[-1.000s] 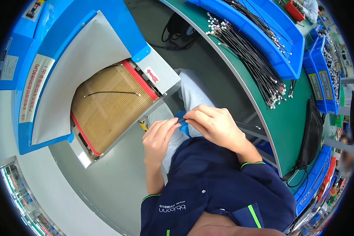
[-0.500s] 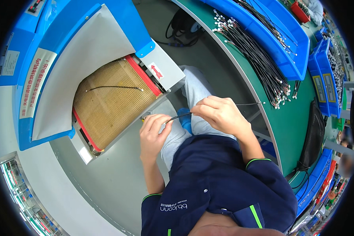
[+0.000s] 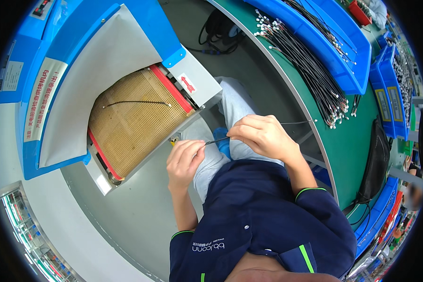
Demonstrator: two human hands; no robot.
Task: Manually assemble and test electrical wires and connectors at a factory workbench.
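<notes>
A thin black cable (image 3: 216,140) is stretched between both my hands above my lap. My left hand (image 3: 185,162) pinches its left end near the edge of the mesh conveyor belt (image 3: 131,127). My right hand (image 3: 263,136) grips the cable's middle, and the free end with a metal tip (image 3: 315,121) sticks out to the right. Another black cable (image 3: 136,102) lies across the tan belt, inside the blue machine housing (image 3: 84,42). A small blue object (image 3: 222,141) shows under my right hand; what it is I cannot tell.
A bundle of black cables with metal ends (image 3: 315,70) lies on the green bench (image 3: 357,136) to my right. Blue bins (image 3: 348,56) line its far edge. A black bag (image 3: 376,160) hangs at the bench side. Grey floor lies below the machine.
My hands have drawn apart, pulling the cable out straight between them. The cable on the belt has shifted along with the belt, and the view has moved slightly.
</notes>
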